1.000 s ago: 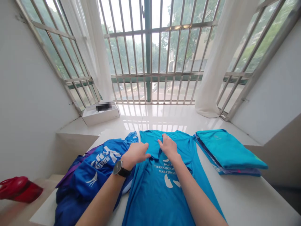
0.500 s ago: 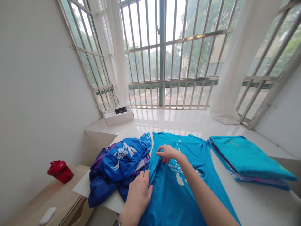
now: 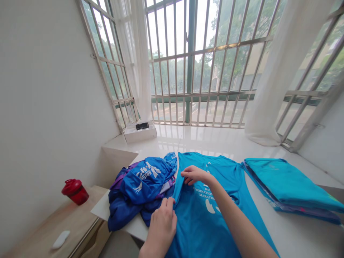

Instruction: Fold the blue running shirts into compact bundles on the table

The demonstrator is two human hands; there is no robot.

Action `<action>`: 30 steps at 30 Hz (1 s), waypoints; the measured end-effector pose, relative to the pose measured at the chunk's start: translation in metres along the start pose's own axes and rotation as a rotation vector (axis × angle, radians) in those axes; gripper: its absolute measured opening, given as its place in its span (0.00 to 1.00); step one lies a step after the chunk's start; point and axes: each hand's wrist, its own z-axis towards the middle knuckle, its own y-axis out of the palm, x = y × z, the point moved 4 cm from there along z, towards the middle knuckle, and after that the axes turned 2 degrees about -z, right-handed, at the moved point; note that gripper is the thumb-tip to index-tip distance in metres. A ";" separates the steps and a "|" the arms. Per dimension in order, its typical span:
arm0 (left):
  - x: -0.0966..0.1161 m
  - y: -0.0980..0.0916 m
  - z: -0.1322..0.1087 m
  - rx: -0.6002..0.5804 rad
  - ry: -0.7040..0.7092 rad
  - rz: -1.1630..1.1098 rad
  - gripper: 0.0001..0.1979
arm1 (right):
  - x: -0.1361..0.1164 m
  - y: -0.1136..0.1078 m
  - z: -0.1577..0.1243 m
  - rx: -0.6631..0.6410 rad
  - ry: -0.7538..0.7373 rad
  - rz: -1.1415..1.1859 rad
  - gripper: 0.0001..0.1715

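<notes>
A bright blue T-shirt with white marathon lettering lies spread in front of me, its left side turned inward in a long narrow fold. My left hand is closed at the outer left edge of that fold, fingertips and thumb pinching the fabric. Higher up, my right hand reaches across the shirt, its curled fingers closed on the inner edge of the fold; its thumb is partly hidden. Left of the shirt, a loose heap of blue and purple sports shirts lies close to my left hand.
Folded shirts are stacked at the right on the white surface. A white box with a black device stands near the barred window. On a lower wooden cabinet are a red lidded cup and a small white object.
The view has shifted slightly left, so everything appears a little further right. My left hand's fingers have drawn in at the shirt edge; the right fingers have straightened slightly on the fold.
</notes>
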 end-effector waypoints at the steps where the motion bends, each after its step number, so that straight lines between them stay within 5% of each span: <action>1: 0.000 0.000 -0.001 0.013 0.000 -0.037 0.15 | -0.001 0.000 0.000 0.011 -0.008 0.018 0.26; 11: -0.013 -0.001 -0.022 -0.159 -0.059 -0.062 0.22 | -0.006 -0.001 -0.022 0.029 -0.079 0.197 0.29; 18: -0.029 0.002 -0.032 -0.115 -0.047 -0.081 0.05 | -0.003 0.035 -0.024 0.099 -0.158 0.522 0.29; 30: -0.027 0.006 -0.043 -0.043 0.076 -0.172 0.07 | 0.017 0.048 -0.026 0.283 -0.103 0.893 0.16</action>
